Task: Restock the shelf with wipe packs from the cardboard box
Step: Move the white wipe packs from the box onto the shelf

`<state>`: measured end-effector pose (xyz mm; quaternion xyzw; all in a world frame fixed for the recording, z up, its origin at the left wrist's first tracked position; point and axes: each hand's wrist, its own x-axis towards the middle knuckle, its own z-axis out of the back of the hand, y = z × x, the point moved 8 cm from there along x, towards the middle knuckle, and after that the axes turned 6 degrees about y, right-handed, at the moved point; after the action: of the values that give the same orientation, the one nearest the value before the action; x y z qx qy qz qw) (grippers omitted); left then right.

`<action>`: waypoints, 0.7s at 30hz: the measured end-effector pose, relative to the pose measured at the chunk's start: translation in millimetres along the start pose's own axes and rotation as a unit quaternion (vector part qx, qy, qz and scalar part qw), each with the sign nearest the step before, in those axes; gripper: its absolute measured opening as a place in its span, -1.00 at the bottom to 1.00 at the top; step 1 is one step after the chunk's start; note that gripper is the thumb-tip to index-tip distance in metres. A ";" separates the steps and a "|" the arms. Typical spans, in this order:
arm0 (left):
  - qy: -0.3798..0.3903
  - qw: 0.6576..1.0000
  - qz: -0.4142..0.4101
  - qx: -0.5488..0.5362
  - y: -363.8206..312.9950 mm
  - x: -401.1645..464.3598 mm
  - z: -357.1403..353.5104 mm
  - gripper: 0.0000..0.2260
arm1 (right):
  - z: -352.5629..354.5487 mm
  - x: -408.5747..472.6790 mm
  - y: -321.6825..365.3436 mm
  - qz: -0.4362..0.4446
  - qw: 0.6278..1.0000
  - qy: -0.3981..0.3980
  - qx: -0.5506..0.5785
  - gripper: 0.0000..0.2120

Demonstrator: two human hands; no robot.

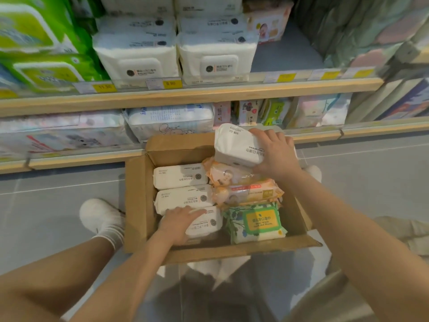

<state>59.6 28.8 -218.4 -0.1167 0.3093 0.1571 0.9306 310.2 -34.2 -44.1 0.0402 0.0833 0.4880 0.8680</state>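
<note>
Right hand (275, 154) is gripping a white wipe pack (236, 145) above orange packs (243, 184); left hand (178, 223) is lying flat, fingers straight, on another white pack (205, 223) inside the cardboard box (137, 194), green pack (255, 223) lying rightward.

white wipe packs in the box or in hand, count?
4. Three lie stacked along the box's left side: far, middle, near under the left hand. The fourth is in the right hand's grip, lifted. More may lie underneath.
</note>
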 end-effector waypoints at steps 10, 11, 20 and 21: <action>-0.082 0.996 0.004 -0.032 2.0 -62.9 75.0 -0.32 | 32.4 -8.6 11.0 0.015 0.999 0.031 0.024 -0.10; -0.098 0.994 0.008 -0.036 5.3 -68.7 84.5 -0.32 | 40.4 -9.3 13.1 0.020 0.999 0.026 0.024 -0.10; -0.257 0.960 0.101 -0.040 82.8 -125.7 178.8 -0.23 | 124.8 10.3 49.1 0.072 0.996 -0.042 -0.011 -0.11; -0.279 0.952 0.110 -0.053 97.1 -133.5 186.5 -0.25 | 133.6 17.0 56.0 0.078 0.995 -0.051 -0.020 -0.11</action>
<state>23.3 147.7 -2.5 -0.0826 0.0393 0.3014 0.9491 296.3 11.0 93.8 0.0538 0.0257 0.5533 0.8308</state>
